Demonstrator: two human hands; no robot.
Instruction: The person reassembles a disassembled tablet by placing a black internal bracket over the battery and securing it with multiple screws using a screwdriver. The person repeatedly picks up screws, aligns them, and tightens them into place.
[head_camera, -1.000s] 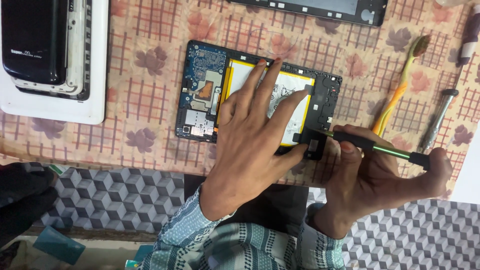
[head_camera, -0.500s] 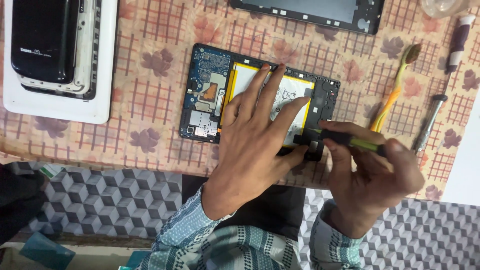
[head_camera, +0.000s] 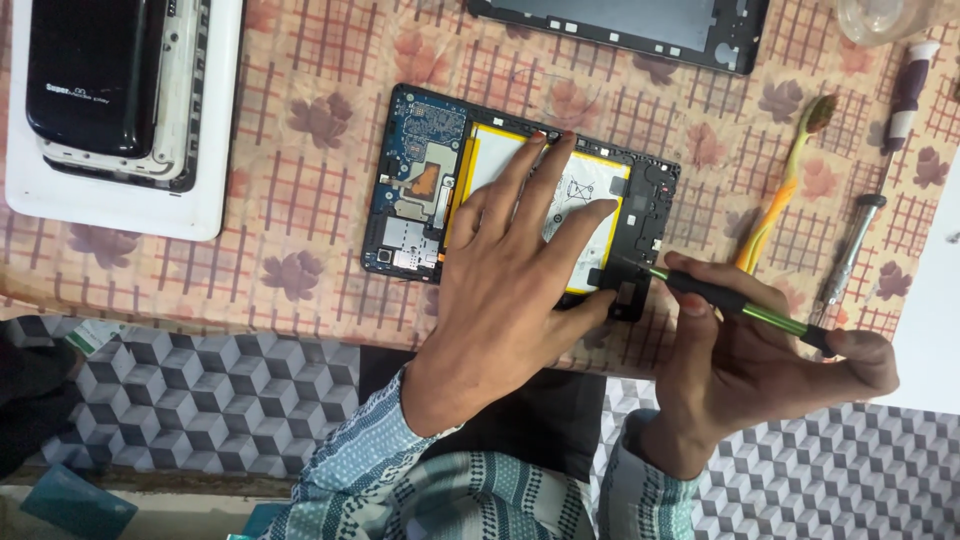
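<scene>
Unmoved, left hand (head_camera: 510, 280) flat on tablet (head_camera: 520, 195) — right hand (head_camera: 760, 350) grips screwdriver (head_camera: 735, 305), tip pointing left.

Green-black screwdriver (head_camera: 740, 305), floral checked tablecloth (head_camera: 300, 200)

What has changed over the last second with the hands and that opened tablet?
Very little. The right hand keeps its grip on the green-and-black screwdriver, tip at the opened tablet's lower right corner. The left hand stays spread flat on the battery. Toothbrush and metal tool lie unmoved.
</scene>
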